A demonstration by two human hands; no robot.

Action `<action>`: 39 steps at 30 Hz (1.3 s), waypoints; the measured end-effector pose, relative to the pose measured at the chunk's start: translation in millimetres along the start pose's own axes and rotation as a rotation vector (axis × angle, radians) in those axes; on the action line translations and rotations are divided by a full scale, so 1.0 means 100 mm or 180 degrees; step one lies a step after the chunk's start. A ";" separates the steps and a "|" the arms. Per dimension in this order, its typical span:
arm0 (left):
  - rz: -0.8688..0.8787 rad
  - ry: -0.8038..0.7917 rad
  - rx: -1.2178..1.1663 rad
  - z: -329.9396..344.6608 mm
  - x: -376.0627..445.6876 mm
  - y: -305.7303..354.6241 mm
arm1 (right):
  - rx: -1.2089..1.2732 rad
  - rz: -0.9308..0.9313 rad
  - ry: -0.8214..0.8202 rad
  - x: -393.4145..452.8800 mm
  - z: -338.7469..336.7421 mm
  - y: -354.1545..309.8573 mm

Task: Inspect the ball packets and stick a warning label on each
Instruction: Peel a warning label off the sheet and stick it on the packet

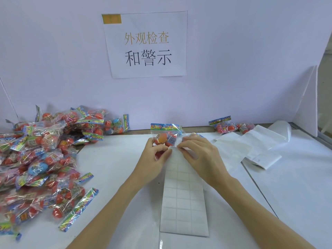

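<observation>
Head view shows us both hands meeting at the far end of a label sheet that lies lengthwise on the white bench. Our left hand curls its fingers around a ball packet, holding it at the top edge of the sheet; the packet's clear bag shows orange and red balls under a bright printed header. Our right hand has thumb and fingertips pressed together in a pinching grip right at the sheet's top edge, touching the packet, and something thin and pale sits between them, though we cannot tell for sure that it is a label. The sheet itself is a grid of small white rectangles. A big pile of packets spreads over the left side of the bench, well apart from the hands. A few more packets lie at the back right against the wall, beside loose backing paper. A paper sign with printed characters hangs on the wall above.
</observation>
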State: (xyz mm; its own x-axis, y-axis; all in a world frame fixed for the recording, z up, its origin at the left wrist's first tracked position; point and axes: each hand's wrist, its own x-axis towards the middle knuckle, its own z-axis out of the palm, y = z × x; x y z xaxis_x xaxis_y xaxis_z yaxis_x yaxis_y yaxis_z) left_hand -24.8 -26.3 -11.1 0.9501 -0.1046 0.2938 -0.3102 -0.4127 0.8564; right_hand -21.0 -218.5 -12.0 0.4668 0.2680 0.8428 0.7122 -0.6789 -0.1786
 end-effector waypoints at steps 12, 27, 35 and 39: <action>0.0362 0.0208 0.0091 -0.02 -0.04 0.03 | 0.1101 0.1438 -0.0084 0.01 -0.01 -0.03; 0.0201 0.0043 -0.1052 -0.10 -0.03 0.14 | 0.1986 0.2020 -0.0914 0.13 -0.06 0.00; 0.0257 -0.0212 -0.0961 -0.08 -0.06 0.18 | 0.1602 0.1921 -0.1011 0.11 -0.05 0.03; 0.0271 -0.0245 -0.0957 -0.07 -0.07 0.18 | 0.1538 0.1879 -0.1058 0.11 -0.06 0.03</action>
State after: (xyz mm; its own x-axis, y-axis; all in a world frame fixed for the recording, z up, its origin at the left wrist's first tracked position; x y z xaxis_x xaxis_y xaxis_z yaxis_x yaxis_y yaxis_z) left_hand -37.1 -26.9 5.1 0.9164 -0.2002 0.3467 -0.3733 -0.1149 0.9206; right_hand -17.1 -222.1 -0.2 0.9108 0.1992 0.3617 0.4129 -0.4232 -0.8065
